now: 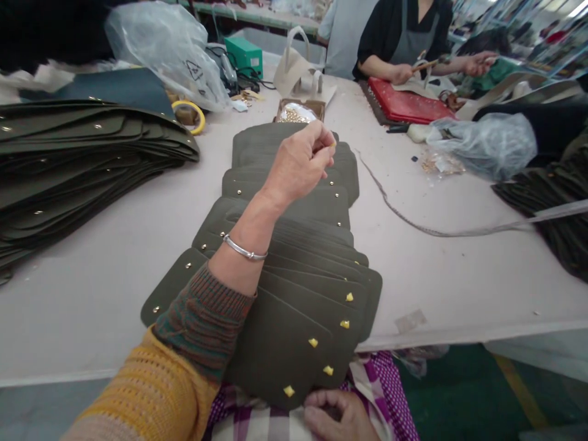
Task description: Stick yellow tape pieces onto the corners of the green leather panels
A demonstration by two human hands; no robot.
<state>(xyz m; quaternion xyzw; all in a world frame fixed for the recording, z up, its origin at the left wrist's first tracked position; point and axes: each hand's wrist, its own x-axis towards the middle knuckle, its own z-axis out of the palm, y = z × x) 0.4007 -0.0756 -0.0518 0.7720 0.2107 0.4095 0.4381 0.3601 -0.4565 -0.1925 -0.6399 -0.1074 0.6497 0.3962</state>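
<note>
Dark olive panels (280, 324), leather-like with rounded corners, lie overlapped in a fanned row down the table. Gold studs dot their edges; small yellow pieces (313, 342) sit along the near right side. Over the far end of the row, my left hand (303, 159) is closed in a pinch, with a small yellow bit just showing at its fingertips. My right hand (342, 416) rests low over my lap, beside the nearest panel's lower edge. Its fingers are curled together; what they hold, if anything, is hidden.
A box of gold studs (301, 112) stands beyond the row. Stacked olive panels (92, 165) fill the left, near a yellow tape roll (197, 119). A cord (404, 217) crosses the right side. Across the table, a co-worker (404, 49) handles a tool above a red pad (408, 101).
</note>
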